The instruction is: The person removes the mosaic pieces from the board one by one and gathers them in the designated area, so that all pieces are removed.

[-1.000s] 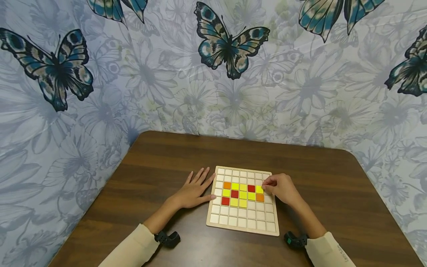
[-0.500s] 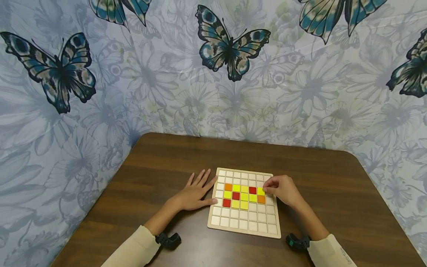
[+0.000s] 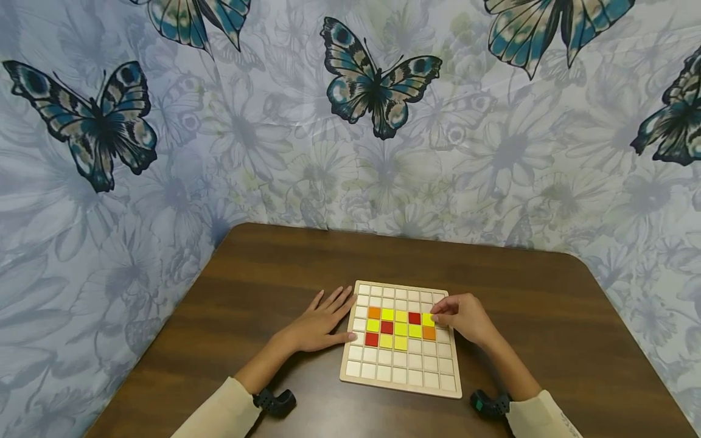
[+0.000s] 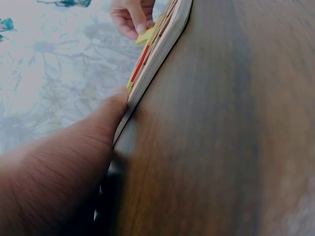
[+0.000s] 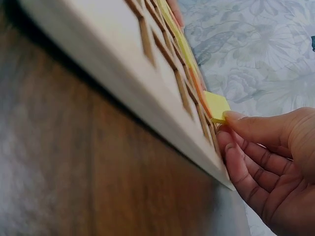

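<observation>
A square wooden board (image 3: 402, 389) with a grid of cells lies on the table. Several yellow, red and orange square tiles sit in its middle rows. My right hand (image 3: 465, 317) is over the board's right side, pinching a yellow square tile (image 5: 216, 106) between thumb and fingers. In the right wrist view that tile stands tilted up from the board, beside an orange tile (image 3: 429, 333). My left hand (image 3: 316, 326) rests at the board's left edge with fingers spread and straight. Its thumb (image 4: 115, 103) touches the board's rim.
The brown wooden table (image 3: 274, 261) extends around the board on all sides. A cloth backdrop (image 3: 263, 146) with butterflies and flowers hangs right behind its far edge. Dark wrist bands (image 3: 275, 403) sit at both cream sleeves.
The head view has tilted up slightly, so the board and table appear lower. Both hands stay in place at the board, the right one still pinching the yellow tile.
</observation>
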The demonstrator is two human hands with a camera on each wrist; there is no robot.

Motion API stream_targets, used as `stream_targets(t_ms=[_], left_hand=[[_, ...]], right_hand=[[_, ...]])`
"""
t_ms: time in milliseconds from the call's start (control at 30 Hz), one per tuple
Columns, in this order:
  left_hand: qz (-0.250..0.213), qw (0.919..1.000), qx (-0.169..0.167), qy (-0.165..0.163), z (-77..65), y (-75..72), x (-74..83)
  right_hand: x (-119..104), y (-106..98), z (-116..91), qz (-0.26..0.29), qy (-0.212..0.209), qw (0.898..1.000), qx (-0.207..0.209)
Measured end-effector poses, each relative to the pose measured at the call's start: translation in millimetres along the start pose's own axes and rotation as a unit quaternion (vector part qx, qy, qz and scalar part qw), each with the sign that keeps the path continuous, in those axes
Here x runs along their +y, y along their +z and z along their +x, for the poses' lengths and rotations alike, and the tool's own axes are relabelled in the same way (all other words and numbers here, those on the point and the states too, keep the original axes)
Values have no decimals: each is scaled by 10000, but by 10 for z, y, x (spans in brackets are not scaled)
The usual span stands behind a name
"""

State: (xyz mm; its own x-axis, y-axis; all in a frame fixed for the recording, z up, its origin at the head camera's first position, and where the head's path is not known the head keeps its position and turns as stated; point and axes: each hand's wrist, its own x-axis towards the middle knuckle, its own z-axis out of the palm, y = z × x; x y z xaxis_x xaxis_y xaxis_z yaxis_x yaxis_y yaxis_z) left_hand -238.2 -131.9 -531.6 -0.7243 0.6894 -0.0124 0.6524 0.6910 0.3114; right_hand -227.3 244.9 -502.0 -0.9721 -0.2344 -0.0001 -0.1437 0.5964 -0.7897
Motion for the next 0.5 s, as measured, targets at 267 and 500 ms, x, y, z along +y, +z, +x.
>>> stream_targets(t_ms=[267,500], left_hand=[[66,10000,72,-1,-18,47,11],[70,10000,9,-6,-16,8,12]], right_hand=[[48,24,-16,124,21,9999,12],[39,12,-12,279,44,9996,-30]])
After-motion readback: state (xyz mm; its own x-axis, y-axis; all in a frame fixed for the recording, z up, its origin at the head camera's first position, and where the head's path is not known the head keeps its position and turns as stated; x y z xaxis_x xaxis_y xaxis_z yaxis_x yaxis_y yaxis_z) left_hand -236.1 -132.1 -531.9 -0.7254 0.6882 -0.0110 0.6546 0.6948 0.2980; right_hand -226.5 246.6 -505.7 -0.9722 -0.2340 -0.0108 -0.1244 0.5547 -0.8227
